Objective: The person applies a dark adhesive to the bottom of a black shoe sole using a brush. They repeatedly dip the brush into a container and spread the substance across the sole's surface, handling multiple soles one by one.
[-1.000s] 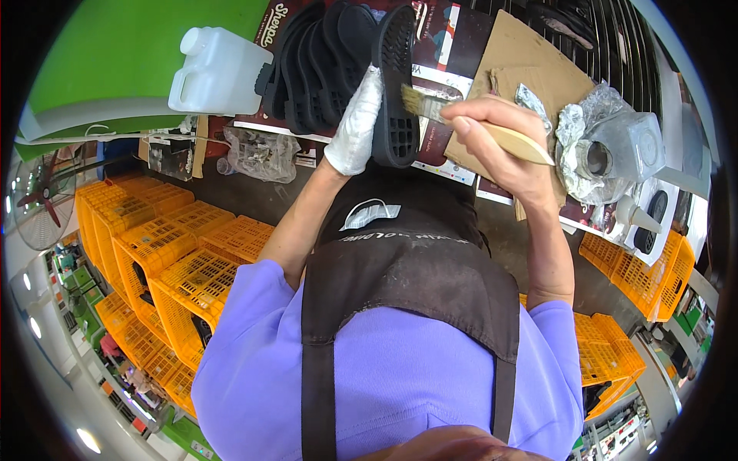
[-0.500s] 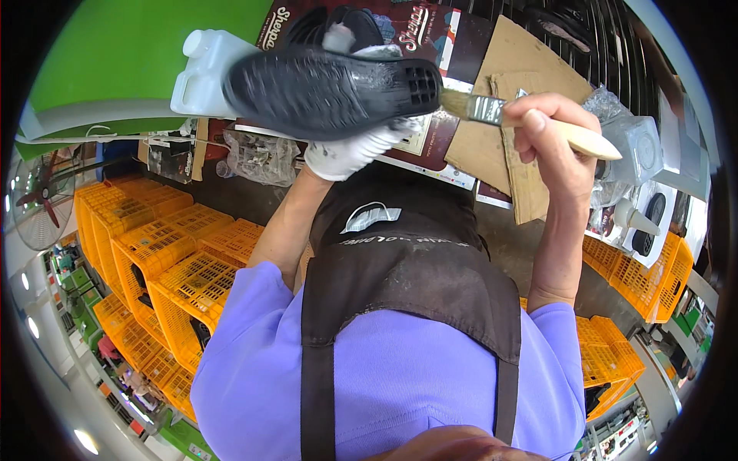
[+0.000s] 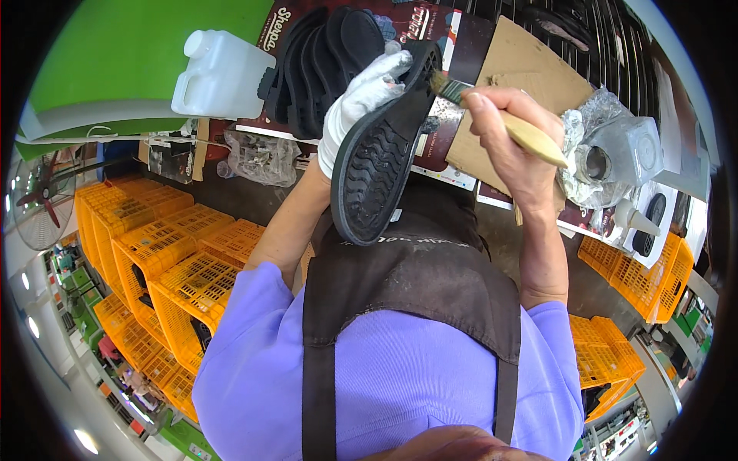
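My left hand (image 3: 355, 107), in a white glove, grips a black shoe sole (image 3: 378, 173) by its side. The sole stands steeply tilted, with its broad end toward me and a wavy ribbed pattern showing. In my bare right hand (image 3: 516, 127) is a flat paintbrush (image 3: 538, 141) with a pale wooden handle and a metal band. Its bristles meet the rim of the sole's far, narrower end. Several more black soles (image 3: 301, 77) lean in a row on the work surface, just left of the gloved hand.
At the left stands a white plastic jug (image 3: 224, 81). Brown cardboard (image 3: 526, 65) lies beyond my right hand. Further right are a clear container (image 3: 634, 150), crumpled plastic wrap (image 3: 588, 131) and a squeeze bottle (image 3: 635, 216). Stacked orange crates (image 3: 196, 280) fill the left side; others (image 3: 603, 361) stand at the right.
The sole has swung from lying crosswise to pointing toward me, uncovering the row of soles behind. My right hand and the brush have shifted left, following its narrow end.
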`<state>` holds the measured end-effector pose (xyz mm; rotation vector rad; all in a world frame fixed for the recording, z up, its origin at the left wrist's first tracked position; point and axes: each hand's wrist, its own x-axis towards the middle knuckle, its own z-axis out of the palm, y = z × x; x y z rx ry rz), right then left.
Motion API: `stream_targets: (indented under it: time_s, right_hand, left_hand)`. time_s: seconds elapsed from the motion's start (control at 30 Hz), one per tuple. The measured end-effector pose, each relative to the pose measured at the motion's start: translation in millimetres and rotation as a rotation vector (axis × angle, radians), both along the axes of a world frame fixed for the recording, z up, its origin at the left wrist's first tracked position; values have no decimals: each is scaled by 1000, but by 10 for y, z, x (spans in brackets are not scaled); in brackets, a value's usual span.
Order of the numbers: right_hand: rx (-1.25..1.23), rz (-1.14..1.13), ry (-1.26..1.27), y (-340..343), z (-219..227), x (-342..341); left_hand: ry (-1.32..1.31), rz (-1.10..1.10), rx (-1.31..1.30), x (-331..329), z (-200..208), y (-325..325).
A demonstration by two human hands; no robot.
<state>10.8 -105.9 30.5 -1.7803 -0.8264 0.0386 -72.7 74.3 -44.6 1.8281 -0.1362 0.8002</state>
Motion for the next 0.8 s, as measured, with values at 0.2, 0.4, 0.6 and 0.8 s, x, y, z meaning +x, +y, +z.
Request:
stream_targets:
  time_s: [0.2,0.4,0.6,0.8]
  right_hand:
    - [-44,142,30,-16,62,-152]
    - [-75,331,357,-126,147,-245]
    - [81,230,784,-222,249,-105]
    - [24,161,182,-73,51,-228]
  left_hand:
    - [-50,33,46,-34,-10,13]
    - [-72,5,292,22,-137,149]
    - [-15,22,477,26,-197,256]
    - [-60,30,451,57,-93,203]
